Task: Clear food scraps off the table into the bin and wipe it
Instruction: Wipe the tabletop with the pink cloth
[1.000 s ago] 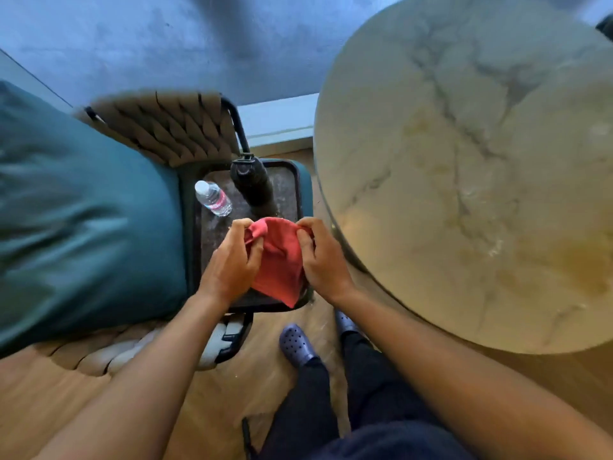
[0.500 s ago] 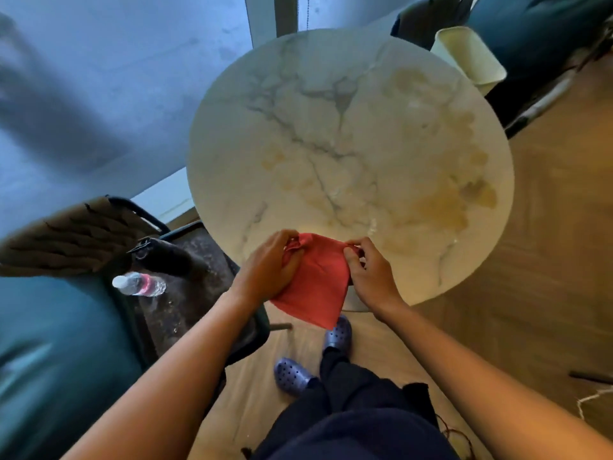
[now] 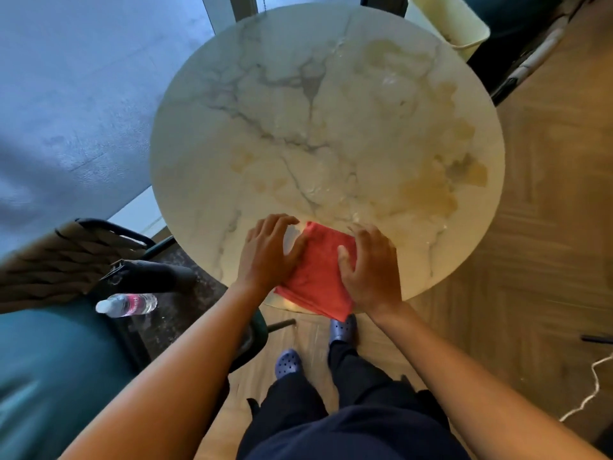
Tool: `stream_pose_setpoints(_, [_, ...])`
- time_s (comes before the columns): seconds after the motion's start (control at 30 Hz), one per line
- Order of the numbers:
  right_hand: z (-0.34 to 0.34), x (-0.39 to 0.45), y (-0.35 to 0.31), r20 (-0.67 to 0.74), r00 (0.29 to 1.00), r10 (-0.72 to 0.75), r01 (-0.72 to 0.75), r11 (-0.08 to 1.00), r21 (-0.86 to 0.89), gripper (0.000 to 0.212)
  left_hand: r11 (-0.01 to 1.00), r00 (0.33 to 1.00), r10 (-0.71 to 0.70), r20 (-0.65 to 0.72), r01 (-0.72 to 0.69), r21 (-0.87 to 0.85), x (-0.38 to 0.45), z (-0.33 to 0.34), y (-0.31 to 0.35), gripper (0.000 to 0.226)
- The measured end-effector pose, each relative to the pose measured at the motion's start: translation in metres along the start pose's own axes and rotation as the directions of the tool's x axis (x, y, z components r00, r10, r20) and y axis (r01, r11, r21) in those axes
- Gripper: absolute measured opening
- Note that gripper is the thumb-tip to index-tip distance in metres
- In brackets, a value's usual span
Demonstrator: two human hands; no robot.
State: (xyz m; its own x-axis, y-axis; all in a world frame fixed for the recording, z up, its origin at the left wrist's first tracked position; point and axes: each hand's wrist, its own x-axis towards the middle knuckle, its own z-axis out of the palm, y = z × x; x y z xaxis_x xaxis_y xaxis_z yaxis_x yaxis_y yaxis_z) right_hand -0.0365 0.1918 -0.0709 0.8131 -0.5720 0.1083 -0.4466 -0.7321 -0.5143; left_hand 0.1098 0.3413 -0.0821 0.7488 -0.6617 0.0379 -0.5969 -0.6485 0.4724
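Both hands were down on the folded coral-red microfibre cloth (image 3: 316, 277) at the near edge of the bench. The right hand (image 3: 371, 265) lay flat on the cloth's right half, fingers spread and straight, pressing rather than gripping, so that grip was released. The left hand (image 3: 268, 252) sat at the cloth's left edge, fingers reaching forward onto the bare stone and only the thumb side touching the fabric; it too looked relaxed, clenched on nothing. The cloth lay as a rough rectangle, its long axis running from the near edge towards the bench's middle, with its near corner hanging just over the rim.

The bench itself was a round white marble-look top (image 3: 265, 94), smooth and glossy, veined in grey. Yellowish smears (image 3: 428, 190) lay towards the right edge, ahead and to the right of the cloth, so the right hand was the nearer one for that stretch. I could see no solid scraps. A cream plastic bin (image 3: 447, 24) stood just past the far right edge.

Off the near left edge sat a chair with a dark seat (image 3: 166, 303) carrying a clear plastic water bottle (image 3: 127, 304) on its side.
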Motion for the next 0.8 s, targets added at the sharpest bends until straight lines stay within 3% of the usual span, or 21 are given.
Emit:
stream_pose_setpoints(0.13, [0.033,-0.007,-0.033,0.126,0.990,0.059,-0.052,0.997,-0.061,0.067,0.997,0.997,-0.066,-0.036,0.067,0.039,-0.002,-0.003,-0.026,0.050])
stream_pose_setpoints(0.33, [0.082,-0.011,-0.053,0.221,0.966,0.131,-0.065,0.957,-0.284,0.082,0.972,0.976,-0.213,0.056,0.206,0.110,0.012,0.005,-0.048,0.067])
stream_pose_setpoints(0.6, [0.062,-0.029,-0.013,0.133,0.951,0.281,-0.206,0.890,-0.408,0.085,0.964,0.976,-0.216,0.033,0.208,0.168,0.014,0.016,-0.053,0.069])
stream_pose_setpoints(0.8, [0.056,0.018,0.011,0.084,0.921,0.381,-0.314,0.851,-0.422,0.086,0.962,0.973,-0.230,0.032,0.222,0.158,0.017,0.014,-0.051,0.069])
